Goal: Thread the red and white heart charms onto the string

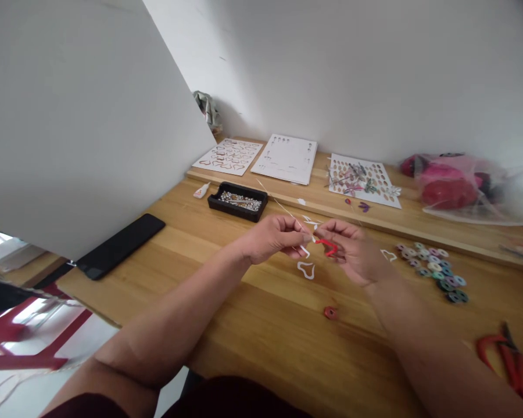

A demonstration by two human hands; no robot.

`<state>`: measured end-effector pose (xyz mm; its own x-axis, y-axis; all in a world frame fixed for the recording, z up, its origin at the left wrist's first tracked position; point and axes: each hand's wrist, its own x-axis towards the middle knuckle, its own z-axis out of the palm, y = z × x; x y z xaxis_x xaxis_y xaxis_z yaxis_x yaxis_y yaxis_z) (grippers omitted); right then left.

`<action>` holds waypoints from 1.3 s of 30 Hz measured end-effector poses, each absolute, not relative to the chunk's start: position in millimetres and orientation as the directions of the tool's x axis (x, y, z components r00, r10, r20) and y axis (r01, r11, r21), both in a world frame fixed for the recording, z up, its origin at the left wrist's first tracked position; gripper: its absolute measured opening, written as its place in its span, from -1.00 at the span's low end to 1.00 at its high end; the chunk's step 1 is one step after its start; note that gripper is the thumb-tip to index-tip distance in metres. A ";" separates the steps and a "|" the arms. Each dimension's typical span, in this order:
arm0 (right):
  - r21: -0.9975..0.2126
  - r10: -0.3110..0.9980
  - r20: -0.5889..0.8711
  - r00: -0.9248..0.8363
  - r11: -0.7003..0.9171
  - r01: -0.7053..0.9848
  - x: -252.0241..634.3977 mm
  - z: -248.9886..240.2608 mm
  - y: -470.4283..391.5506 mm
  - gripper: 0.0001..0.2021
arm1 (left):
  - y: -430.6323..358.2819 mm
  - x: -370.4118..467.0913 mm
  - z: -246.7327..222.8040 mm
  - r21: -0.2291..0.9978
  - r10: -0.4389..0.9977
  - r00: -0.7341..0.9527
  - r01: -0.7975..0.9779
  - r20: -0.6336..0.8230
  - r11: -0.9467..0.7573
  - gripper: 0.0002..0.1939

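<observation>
My left hand [281, 237] is closed in a pinch on a thin white cutout strip [305, 251]. Close beside it, my right hand [347, 247] pinches a bent red strip [331, 249], whose end meets the white one between my fingertips. Whether the two are one piece, I cannot tell. A thin pale wire [281, 206] slants from my left fingers toward the back. Just below the hands lies a white petal-shaped paper outline [305, 270] on the wooden table [261, 319]. Nearer to me rests a small red thread spool [330, 313].
Several coloured spools [433, 264] and red-handled pliers [508, 354] lie at the right. Behind the hands stand a black tray [237, 201] of beads and a small white bottle [201, 190]. A phone [121, 246] lies left; cutout sheets [285, 158] line the back ledge.
</observation>
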<state>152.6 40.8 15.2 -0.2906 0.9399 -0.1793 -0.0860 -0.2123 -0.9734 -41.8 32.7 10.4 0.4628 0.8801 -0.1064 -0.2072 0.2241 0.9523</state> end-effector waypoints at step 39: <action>-0.915 0.911 -0.274 -0.308 -0.346 -0.207 134.3 -6.5 36.7 -0.76 | 39.0 -38.2 4.0 0.917 0.961 0.243 -0.338 -0.131 0.210 -0.77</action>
